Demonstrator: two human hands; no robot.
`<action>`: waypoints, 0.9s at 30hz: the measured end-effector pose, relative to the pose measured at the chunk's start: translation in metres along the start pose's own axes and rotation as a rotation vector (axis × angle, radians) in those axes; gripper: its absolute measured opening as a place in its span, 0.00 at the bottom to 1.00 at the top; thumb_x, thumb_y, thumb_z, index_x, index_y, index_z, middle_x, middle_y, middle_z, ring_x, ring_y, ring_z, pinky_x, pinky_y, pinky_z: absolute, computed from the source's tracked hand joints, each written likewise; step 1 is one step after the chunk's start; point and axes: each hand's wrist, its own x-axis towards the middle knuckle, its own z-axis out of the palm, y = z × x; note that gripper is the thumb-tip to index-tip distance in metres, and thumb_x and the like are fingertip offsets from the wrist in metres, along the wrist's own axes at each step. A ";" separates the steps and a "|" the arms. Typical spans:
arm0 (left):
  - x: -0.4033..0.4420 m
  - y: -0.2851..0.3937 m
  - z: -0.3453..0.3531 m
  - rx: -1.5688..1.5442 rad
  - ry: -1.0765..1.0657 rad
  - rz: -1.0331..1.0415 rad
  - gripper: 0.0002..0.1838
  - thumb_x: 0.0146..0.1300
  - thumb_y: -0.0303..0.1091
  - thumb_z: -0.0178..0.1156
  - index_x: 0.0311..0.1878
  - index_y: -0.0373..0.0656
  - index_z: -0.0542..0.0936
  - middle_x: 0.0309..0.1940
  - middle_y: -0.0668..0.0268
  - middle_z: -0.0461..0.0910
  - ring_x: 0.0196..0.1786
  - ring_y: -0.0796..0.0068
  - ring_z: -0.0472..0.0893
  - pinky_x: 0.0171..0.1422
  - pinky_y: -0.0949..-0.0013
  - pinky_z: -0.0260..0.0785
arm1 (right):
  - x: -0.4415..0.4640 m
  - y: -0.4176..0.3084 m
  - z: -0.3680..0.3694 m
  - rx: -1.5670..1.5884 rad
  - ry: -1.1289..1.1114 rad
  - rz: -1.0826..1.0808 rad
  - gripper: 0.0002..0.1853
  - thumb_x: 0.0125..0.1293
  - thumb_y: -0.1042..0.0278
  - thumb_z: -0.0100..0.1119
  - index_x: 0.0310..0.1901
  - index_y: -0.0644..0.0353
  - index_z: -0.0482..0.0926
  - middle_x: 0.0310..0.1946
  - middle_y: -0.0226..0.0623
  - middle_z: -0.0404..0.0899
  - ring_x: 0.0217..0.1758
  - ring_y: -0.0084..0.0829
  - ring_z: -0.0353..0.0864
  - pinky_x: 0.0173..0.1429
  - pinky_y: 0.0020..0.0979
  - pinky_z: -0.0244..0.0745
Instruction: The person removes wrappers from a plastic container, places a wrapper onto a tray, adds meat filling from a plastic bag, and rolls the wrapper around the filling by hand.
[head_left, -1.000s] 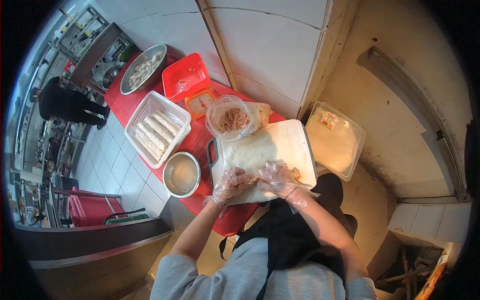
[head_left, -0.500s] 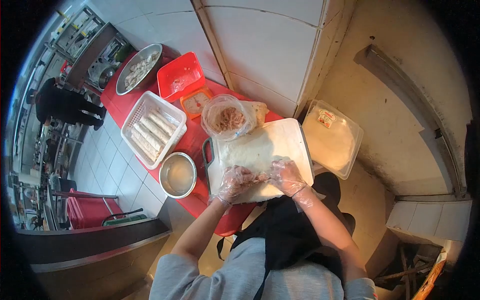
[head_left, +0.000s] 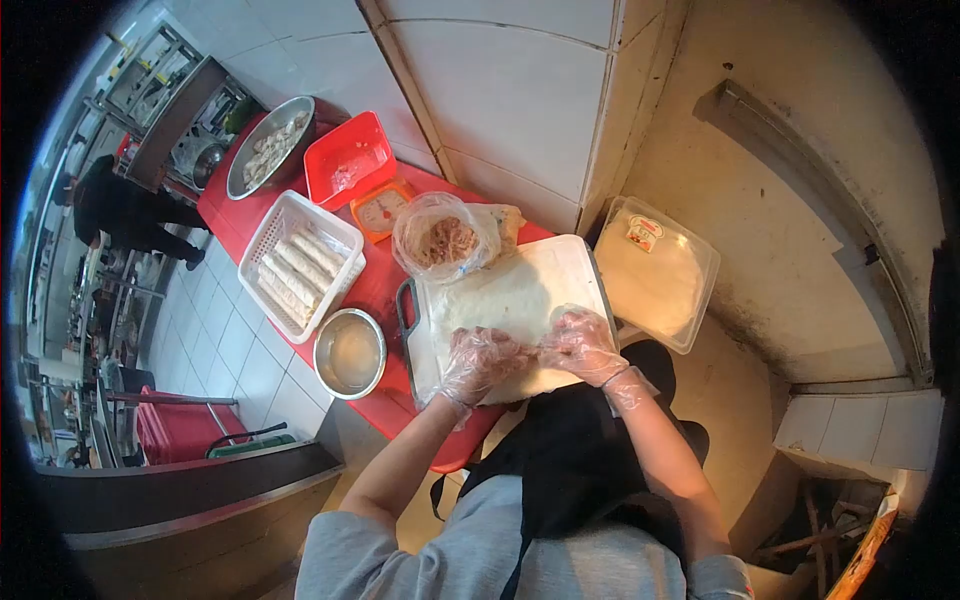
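Observation:
Both my hands wear clear plastic gloves and work low over a pale, thin wrapper sheet spread on a white cutting board. My left hand is closed with curled fingers, pressing meat filling near the front edge of the sheet. Just across from it, my right hand pinches at the other end of this filling. The fingers mostly cover the meat. Behind the board, an open plastic bag holds more minced filling.
Left of the board on the red table are a metal bowl of liquid and a white basket of rolls. Farther back stand an orange scale, a red tub and a large metal bowl. A clear lidded box sits right.
My hands have drawn slightly closer together over the filling, and less meat shows between them. The whole view has shifted a little.

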 end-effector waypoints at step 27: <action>0.042 0.045 0.023 -0.017 -0.146 0.042 0.29 0.51 0.45 0.71 0.58 0.53 0.80 0.41 0.68 0.83 0.46 0.61 0.80 0.57 0.51 0.62 | -0.023 0.014 -0.025 -0.046 0.019 0.093 0.17 0.40 0.62 0.76 0.36 0.52 0.85 0.38 0.33 0.76 0.49 0.40 0.77 0.51 0.44 0.72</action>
